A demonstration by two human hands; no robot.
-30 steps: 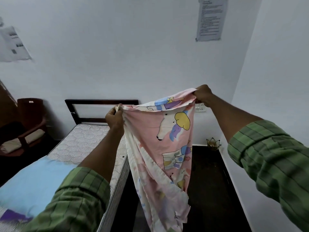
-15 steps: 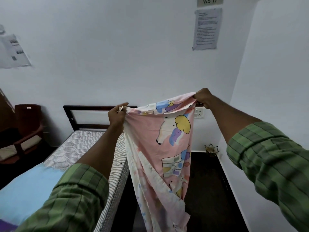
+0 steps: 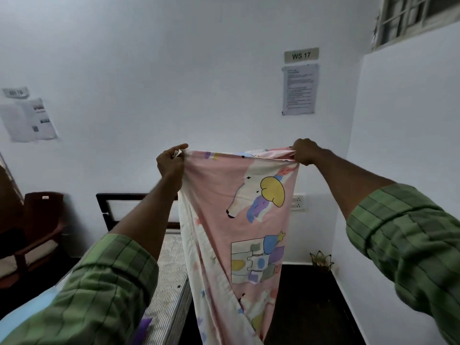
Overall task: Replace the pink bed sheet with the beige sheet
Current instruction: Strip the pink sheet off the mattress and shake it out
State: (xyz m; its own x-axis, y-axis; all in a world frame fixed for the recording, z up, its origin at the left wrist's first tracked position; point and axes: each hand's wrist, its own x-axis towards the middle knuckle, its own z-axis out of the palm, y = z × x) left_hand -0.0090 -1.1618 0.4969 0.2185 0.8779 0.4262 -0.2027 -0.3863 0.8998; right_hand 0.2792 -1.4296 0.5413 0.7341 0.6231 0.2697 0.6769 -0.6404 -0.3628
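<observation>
1. Head camera, looking out over a small bedroom: a person in green checked sleeves holds the pink bed sheet (image 3: 239,220) up at arm's length beside the bed, off the mattress (image 3: 171,270).
2. Left hand (image 3: 171,165) pinches one top corner of the printed cloth between thumb and curled fingers; right hand (image 3: 305,151) is clenched round a bunched top corner. Both hands are clamped on the fabric and held well apart, so the upper edge is stretched nearly straight.
3. Raised this high, the sheet hangs in a long drape down past the bed's side toward the dark floor (image 3: 311,307), a hold that appears meant to shake it flat and line up corners for folding.
4. The striped, quilted mattress lies bare under the dark headboard (image 3: 119,202), which suggests the removal half of the job is done.
5. No beige sheet can be identified with certainty; pale cloth rests on a wooden chair (image 3: 37,232) at far left, too dim to name.
6. A sign reading "WS 17" (image 3: 301,55) hangs on the white wall above a printed notice (image 3: 300,89).
</observation>
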